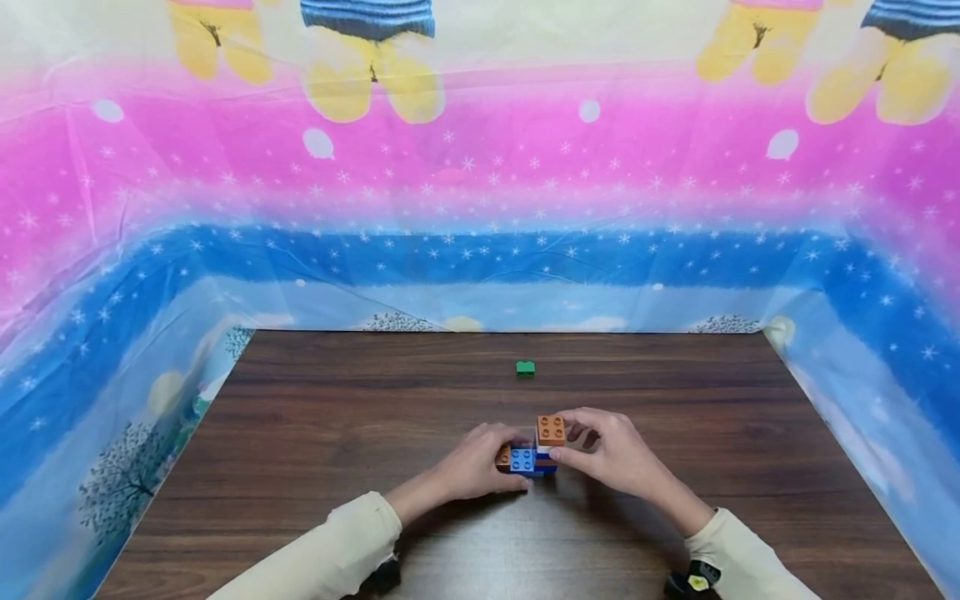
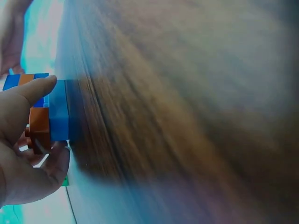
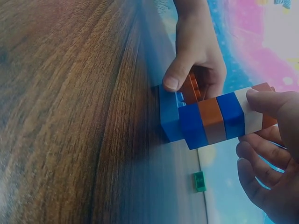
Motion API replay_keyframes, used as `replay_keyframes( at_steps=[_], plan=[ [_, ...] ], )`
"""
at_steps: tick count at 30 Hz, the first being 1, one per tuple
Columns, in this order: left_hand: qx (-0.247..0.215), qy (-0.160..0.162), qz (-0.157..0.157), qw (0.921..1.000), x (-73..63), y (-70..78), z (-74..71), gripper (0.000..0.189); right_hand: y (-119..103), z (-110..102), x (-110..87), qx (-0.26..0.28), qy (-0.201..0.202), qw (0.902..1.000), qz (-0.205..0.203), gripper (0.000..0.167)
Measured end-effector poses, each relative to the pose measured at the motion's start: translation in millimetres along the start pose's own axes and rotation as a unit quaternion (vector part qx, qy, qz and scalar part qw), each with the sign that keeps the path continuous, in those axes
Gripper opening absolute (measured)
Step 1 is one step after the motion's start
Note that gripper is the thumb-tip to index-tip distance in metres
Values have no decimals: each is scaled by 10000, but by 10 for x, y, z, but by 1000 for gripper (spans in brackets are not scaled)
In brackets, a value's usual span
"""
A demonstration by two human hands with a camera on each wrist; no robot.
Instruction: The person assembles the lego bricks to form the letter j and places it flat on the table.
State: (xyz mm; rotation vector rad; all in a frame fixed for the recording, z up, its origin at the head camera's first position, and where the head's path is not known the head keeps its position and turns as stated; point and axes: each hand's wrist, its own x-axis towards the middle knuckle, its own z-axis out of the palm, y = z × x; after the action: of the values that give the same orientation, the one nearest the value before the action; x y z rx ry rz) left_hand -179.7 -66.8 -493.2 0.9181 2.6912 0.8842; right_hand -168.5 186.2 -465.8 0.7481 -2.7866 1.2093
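Observation:
A toy brick build stands on the table at mid-front. Its base is a light blue brick (image 3: 170, 114), with an orange brick (image 2: 40, 128) on its left end. At the right end rises a stack of blue, orange, blue, white and orange bricks, with the orange brick (image 1: 551, 428) on top and the white brick (image 3: 246, 109) beneath it. My left hand (image 1: 480, 463) grips the light blue base between thumb and fingers, around the left end. With the thumb on the white brick, my right hand (image 1: 618, 452) pinches the upper stack.
A green brick (image 1: 525, 367) lies apart, farther back on the dark wooden table (image 1: 360, 392). Behind the table and along both sides hangs a printed cloth (image 1: 465, 258).

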Motion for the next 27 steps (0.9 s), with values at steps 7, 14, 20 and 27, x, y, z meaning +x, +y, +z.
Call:
replay_keyframes(
  at_steps=[7,14,20,27],
  plan=[
    [-117,321,-57,9994,-131,-20,-55,60,-14,-23,9,-104,57,9999,-27,44],
    [-136,401,-237,9988,-222,-43,-87,59,-23,-16,1,-144,40,9999,18,47],
    [-40,609,-144,9980,-270,-63,-99,51,-28,-9,0,-151,67,9999,29,47],
    [-289,742,40,9968,-248,-129,-121,37,-26,-13,42,-129,132,9998,22,48]
  ],
)
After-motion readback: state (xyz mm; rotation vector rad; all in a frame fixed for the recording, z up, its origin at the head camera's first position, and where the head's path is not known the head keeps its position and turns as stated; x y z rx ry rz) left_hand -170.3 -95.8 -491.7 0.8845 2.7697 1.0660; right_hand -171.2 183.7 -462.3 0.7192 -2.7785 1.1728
